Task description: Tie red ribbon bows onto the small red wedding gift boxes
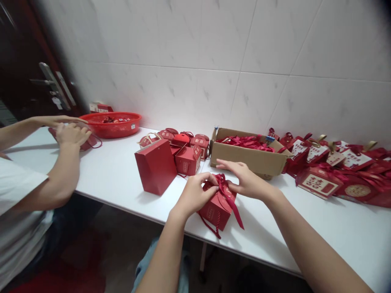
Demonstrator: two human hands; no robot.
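On the white table in front of me stands a small red gift box (214,209) with a dark red satin ribbon (226,191) tied at its top and a twisted cord handle (210,230) hanging down its near side. My left hand (195,193) is closed at the box's top left, with thumb and index finger pinched on the ribbon. My right hand (244,179) is at the right of the bow, its fingers stretched out and apart, with the thumb side touching the ribbon. One ribbon tail hangs to the right of the box.
A tall red box (155,167) and several small red boxes (187,159) stand left. Behind is a cardboard box (244,156) of ribbons. Finished-looking ribboned boxes (320,183) crowd the right. At far left, a co-worker's hands (71,132) handle a red box near a red basin (122,129).
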